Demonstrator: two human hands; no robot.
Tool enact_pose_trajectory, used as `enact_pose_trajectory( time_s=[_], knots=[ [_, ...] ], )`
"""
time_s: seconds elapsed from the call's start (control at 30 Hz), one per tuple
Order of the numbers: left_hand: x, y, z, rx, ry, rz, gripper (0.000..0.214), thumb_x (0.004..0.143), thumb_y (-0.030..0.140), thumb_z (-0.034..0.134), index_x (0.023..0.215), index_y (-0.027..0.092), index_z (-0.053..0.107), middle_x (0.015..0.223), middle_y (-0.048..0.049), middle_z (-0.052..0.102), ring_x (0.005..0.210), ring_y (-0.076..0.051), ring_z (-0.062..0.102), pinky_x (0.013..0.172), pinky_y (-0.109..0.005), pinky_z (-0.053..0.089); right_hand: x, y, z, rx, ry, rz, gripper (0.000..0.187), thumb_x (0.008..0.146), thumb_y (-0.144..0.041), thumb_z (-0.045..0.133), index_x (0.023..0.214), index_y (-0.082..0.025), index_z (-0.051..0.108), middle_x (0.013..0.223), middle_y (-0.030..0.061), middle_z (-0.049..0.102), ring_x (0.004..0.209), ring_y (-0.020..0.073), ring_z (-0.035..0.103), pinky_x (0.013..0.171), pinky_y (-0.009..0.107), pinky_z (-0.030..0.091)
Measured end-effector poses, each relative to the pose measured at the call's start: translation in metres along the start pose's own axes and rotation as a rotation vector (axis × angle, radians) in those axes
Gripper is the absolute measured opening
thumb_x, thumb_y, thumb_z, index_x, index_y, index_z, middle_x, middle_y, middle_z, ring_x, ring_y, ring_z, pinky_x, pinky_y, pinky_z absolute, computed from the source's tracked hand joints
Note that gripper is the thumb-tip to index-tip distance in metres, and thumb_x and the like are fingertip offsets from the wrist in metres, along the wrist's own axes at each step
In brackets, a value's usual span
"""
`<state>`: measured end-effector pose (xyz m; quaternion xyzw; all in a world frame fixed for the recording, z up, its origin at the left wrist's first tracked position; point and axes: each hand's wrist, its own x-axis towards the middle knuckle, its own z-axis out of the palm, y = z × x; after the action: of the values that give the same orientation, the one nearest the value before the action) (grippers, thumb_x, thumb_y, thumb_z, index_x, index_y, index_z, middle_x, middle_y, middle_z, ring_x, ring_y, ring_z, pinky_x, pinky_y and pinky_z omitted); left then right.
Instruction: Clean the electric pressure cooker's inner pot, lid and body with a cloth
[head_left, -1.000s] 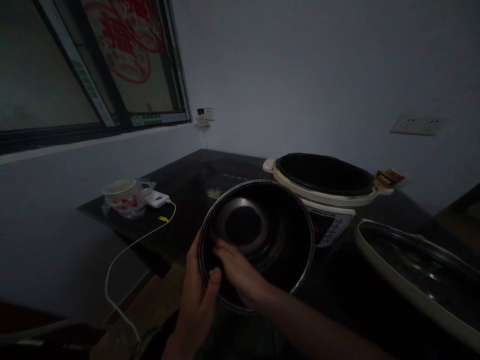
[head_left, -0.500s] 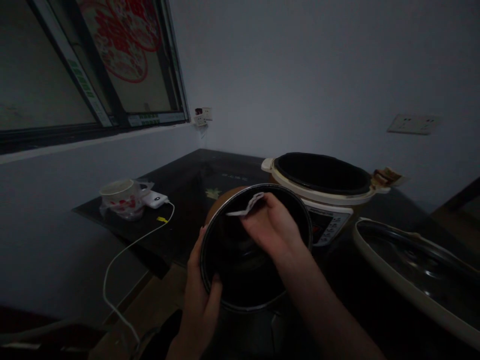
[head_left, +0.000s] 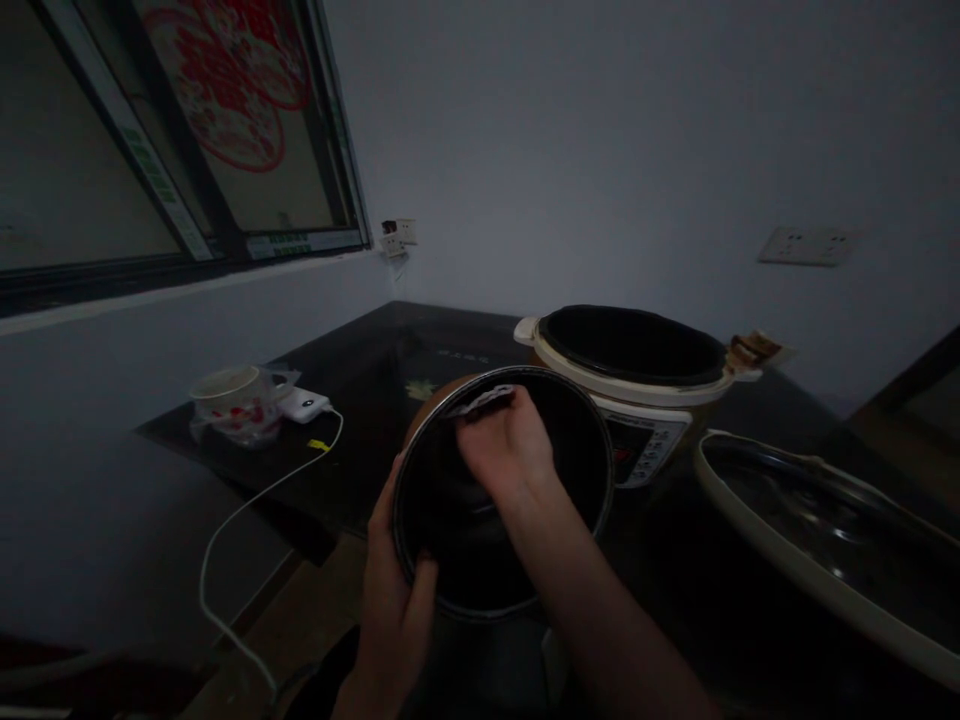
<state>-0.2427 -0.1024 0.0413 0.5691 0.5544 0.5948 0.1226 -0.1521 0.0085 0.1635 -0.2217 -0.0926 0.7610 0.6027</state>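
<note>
A round dark inner pot (head_left: 495, 545) with a shiny rim is tilted so that its mouth faces me. My left hand (head_left: 397, 590) grips its lower left rim, thumb inside and fingers round the outer wall. Inside the pot is my right hand (head_left: 502, 445), closed on a pale cloth or tissue (head_left: 480, 400) against the upper inner wall; its fingertips are partly hidden. Just behind the pot stands an electric cooker (head_left: 637, 385) with its top uncovered and a control panel on its front.
A glass lid with a pale rim (head_left: 817, 560) lies at the right. On the table's left (head_left: 360, 370) are a plastic-wrapped mug (head_left: 236, 405) and a white power bank (head_left: 304, 403) with a cable (head_left: 240, 500) hanging off the edge. Wall and window border the table.
My right hand has moved left inside the pot, taking the pale cloth or tissue along the upper wall. My left hand keeps its grip on the rim. The view has shifted slightly.
</note>
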Motion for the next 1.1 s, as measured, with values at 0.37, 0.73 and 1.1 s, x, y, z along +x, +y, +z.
enact_pose_trajectory(
  time_s=[0.37,0.73,1.1],
  knots=[
    [0.001,-0.007,-0.001,0.002,-0.023,0.031,0.063,0.09,0.016,0.047,0.148,0.026,0.026,0.153,-0.0086,0.035,0.14,-0.026,0.035,0.114,-0.045,0.032,-0.019,0.05,-0.021,-0.273,-0.129,0.02,0.014,0.084,-0.023,0.043,0.077,-0.023,0.055,0.078,-0.0019,0.066,0.081,0.0152,0.063,0.089,0.03,0.049],
    [0.002,-0.002,0.0,-0.004,-0.028,-0.008,0.068,0.085,0.013,0.05,0.148,0.024,0.028,0.152,-0.009,0.036,0.139,-0.027,0.035,0.115,-0.043,0.032,-0.016,0.025,-0.118,-1.84,-0.81,0.052,0.04,0.084,-0.017,0.042,0.117,-0.013,0.063,0.122,0.0123,0.066,0.112,0.0221,0.062,0.098,0.035,0.045],
    [0.01,-0.006,-0.002,-0.066,-0.058,-0.029,0.063,0.089,0.021,0.049,0.148,0.023,0.026,0.152,-0.011,0.036,0.14,-0.027,0.034,0.115,-0.046,0.03,0.041,-0.075,-0.143,-2.382,-0.678,-0.568,0.056,0.075,-0.007,0.041,0.127,-0.013,0.061,0.14,0.0146,0.052,0.143,0.027,0.026,0.119,0.051,0.009]
  ],
)
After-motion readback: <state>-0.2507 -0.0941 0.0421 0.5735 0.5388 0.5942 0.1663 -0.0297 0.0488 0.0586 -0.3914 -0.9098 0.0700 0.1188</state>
